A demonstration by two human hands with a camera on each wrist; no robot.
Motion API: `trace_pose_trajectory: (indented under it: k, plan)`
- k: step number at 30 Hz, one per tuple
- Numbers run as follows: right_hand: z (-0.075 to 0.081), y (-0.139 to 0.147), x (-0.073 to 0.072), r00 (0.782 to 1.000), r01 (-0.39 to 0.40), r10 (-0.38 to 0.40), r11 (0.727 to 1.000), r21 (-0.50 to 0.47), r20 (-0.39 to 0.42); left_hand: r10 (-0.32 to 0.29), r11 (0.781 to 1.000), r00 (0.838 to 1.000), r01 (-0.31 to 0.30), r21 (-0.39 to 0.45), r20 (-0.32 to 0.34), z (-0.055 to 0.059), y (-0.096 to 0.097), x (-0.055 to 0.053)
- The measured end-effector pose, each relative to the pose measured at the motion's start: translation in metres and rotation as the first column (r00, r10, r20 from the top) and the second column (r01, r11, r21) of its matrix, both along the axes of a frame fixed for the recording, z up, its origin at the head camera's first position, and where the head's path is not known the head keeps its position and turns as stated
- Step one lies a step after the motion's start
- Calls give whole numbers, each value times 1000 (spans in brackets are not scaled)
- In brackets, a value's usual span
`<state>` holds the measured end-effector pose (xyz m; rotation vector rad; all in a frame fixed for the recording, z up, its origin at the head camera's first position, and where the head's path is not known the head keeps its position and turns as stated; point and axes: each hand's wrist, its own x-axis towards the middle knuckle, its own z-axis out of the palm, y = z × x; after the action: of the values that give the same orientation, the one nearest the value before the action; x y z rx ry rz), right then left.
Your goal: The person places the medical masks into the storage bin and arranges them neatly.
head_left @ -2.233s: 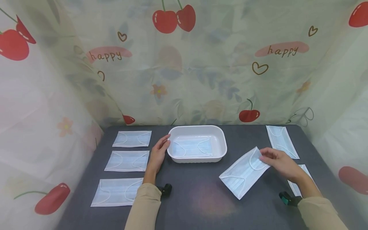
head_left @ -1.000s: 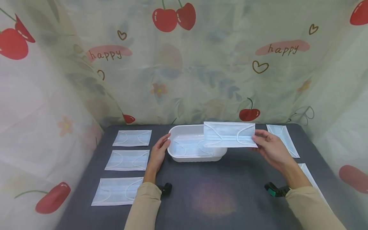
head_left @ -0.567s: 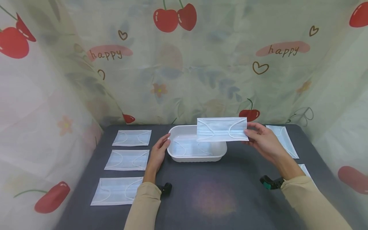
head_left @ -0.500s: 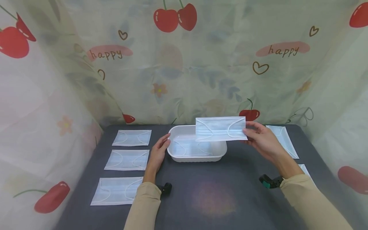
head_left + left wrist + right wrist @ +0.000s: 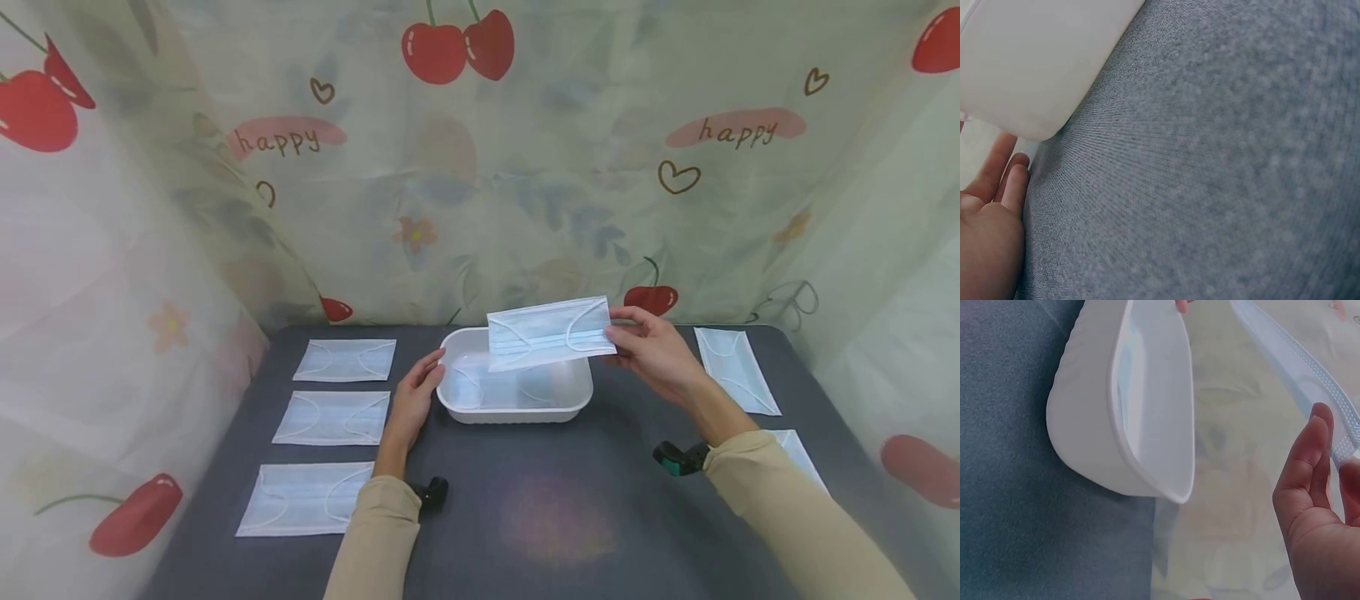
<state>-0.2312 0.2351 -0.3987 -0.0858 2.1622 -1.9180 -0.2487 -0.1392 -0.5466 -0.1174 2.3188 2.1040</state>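
A light blue face mask point(image 5: 551, 333) hangs over the white plastic basin point(image 5: 517, 416), slightly tilted. My right hand point(image 5: 652, 350) pinches it by its right end, thumb in front and fingers behind; the right wrist view also shows this hand point(image 5: 1319, 506) beside the basin. Inside the basin lies another mask point(image 5: 517, 388), partly covered by the held one. My left hand point(image 5: 412, 400) touches the basin's left end with its fingers fairly straight. In the left wrist view, fingers point(image 5: 1015, 187) reach up beside the basin's pale wall point(image 5: 1041, 62).
Three masks lie in a column on the left: far point(image 5: 345, 360), middle point(image 5: 331, 418) and near point(image 5: 303, 500). Two more are on the right, a far one point(image 5: 737, 371) and one point(image 5: 801, 458) partly under the right forearm. A printed curtain point(image 5: 480, 208) surrounds the dark table point(image 5: 555, 517).
My right hand has lifted the mask from the table's right side, turned it level and carried it left over the basin, now tilting it a little. The left hand has stayed at the basin.
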Motion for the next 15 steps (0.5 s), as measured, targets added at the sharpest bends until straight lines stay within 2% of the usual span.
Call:
trace_pose_trajectory:
  k: [5, 15]
  plan:
    - [-2, -10, -7, 1000, -9, 9, 1000, -22, 0, 6, 1000, 1000, -6, -13, 14, 1, 0, 1]
    - [-14, -35, -21, 999, -26, 26, 1000, 2, 41, 9, 1000, 1000, -9, 3, 19, 2, 0, 0]
